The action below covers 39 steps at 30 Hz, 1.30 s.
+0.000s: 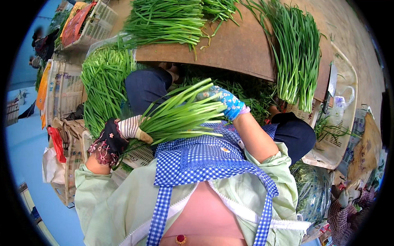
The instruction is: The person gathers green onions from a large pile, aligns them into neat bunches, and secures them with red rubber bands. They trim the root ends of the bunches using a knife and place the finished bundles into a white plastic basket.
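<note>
I hold a bundle of green chives (180, 115) across my lap, over my blue checked apron (205, 158). My left hand (127, 130), in a striped glove with a dark flowered sleeve cover, is closed around the root end of the bundle, fingers wrapped tight over the stalks. My right hand (227, 102), in a blue flowered glove, lies on the upper side of the bundle towards the leaf tips; it touches the stalks, but I cannot tell whether its fingers are curled round them or only pressing on top. The bundle runs from lower left to upper right, its tips fanning out just below the edge of the brown worktop (242, 49).

On the worktop lie two more lots of chives: a thick heap (164, 20) at the far left, tips pointing left, and a long sheaf (297, 57) at the right that hangs over the front edge. Beside my left knee a large pile of chives (102, 86) stands in a clear bag. White plastic crates (65, 90) are stacked further left, one (92, 24) with red and orange packets in it. At my right a shallow woven tray (340, 135) holds a few loose stalks, and a clear bag of greens (314, 192) sits by my right hip.
</note>
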Each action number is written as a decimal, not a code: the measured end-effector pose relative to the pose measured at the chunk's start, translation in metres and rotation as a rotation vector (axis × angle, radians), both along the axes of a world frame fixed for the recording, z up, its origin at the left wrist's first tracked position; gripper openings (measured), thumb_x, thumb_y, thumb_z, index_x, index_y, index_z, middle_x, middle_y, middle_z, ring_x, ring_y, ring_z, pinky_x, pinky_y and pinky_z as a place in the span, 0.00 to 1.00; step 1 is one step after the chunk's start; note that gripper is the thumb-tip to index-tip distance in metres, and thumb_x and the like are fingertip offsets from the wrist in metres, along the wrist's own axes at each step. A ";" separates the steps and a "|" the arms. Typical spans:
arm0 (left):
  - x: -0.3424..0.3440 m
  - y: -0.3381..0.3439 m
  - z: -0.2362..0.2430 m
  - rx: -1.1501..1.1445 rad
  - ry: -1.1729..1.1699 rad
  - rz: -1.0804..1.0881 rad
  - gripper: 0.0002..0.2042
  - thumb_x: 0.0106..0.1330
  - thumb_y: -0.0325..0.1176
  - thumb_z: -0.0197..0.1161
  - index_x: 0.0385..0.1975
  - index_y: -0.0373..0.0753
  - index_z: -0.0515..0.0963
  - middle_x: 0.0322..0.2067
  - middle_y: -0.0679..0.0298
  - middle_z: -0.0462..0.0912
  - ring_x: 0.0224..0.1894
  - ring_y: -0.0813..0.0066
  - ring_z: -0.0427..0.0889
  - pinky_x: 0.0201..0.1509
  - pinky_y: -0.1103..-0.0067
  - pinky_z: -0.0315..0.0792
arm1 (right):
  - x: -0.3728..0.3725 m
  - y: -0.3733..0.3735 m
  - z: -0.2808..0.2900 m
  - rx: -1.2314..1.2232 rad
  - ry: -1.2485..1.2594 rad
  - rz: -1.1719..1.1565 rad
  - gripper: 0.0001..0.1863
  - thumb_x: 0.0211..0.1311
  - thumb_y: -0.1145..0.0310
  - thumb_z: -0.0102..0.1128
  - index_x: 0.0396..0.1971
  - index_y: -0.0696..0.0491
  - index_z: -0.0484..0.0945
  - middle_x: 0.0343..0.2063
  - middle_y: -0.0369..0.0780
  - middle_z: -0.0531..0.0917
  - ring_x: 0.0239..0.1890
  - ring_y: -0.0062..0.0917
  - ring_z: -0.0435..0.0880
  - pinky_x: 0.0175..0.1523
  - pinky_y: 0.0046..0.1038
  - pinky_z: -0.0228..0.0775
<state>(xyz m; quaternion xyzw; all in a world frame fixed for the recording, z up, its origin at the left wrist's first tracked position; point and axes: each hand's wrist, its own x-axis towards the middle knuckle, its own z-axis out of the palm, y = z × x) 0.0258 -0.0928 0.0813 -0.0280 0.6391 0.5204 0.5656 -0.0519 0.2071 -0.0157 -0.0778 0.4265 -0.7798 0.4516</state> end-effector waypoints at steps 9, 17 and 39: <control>0.010 -0.007 -0.030 0.321 -0.113 0.197 0.31 0.47 0.26 0.69 0.55 0.34 0.68 0.53 0.58 0.73 0.54 0.73 0.70 0.57 0.75 0.64 | -0.008 0.023 0.010 0.410 0.143 -0.369 0.11 0.61 0.70 0.49 0.37 0.57 0.79 0.34 0.37 0.81 0.37 0.21 0.77 0.46 0.23 0.68; 0.020 -0.025 -0.068 0.264 -0.124 0.190 0.29 0.50 0.28 0.66 0.55 0.34 0.68 0.51 0.59 0.74 0.50 0.72 0.72 0.54 0.75 0.67 | 0.017 0.033 0.053 0.927 0.724 -0.594 0.09 0.54 0.63 0.63 0.23 0.53 0.81 0.17 0.39 0.80 0.18 0.29 0.77 0.25 0.27 0.68; 0.024 -0.001 -0.032 0.157 -0.131 0.378 0.24 0.49 0.29 0.63 0.49 0.34 0.71 0.28 0.65 0.78 0.23 0.80 0.74 0.24 0.84 0.69 | 0.001 0.067 -0.036 1.451 1.004 -0.623 0.09 0.47 0.63 0.60 0.25 0.53 0.79 0.23 0.45 0.80 0.26 0.39 0.79 0.34 0.35 0.71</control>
